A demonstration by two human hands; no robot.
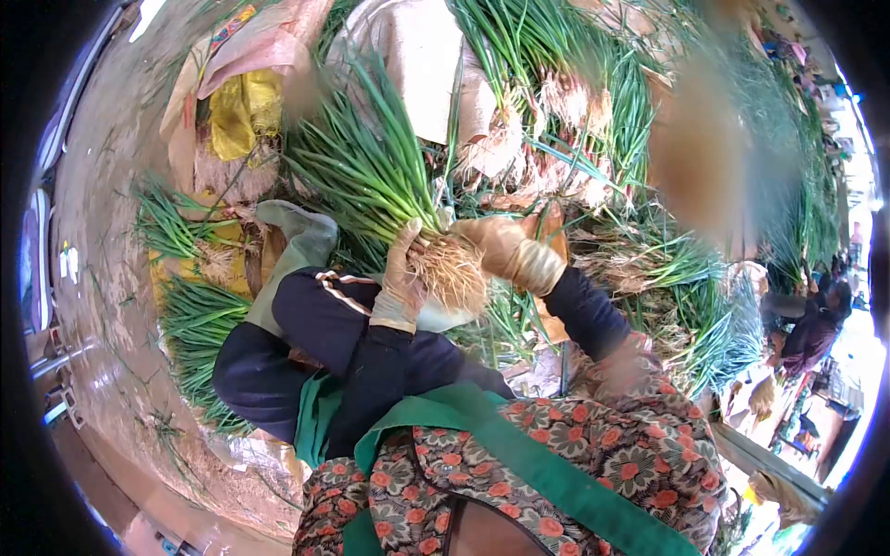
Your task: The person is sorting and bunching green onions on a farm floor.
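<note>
A big bunch of green onions (371, 171) with long green leaves and pale, tangled roots is held above my lap, its leaves pointing up and left. My left hand (400, 283), in a tan glove, is wrapped round the near side of the bunch beside the roots. On the other side, my right hand (496, 248), also gloved, is closed against the base of the stems; its fingertips are partly hidden by the plants. The roots hang between the two gloves.
Piles of green onions (575, 102) lie ahead and to the right. More bunches (199, 334) rest on yellow sacking at the left. A pale sack (408, 46) and a yellow bag (243, 111) are ahead. Another person (816, 324) is at the far right.
</note>
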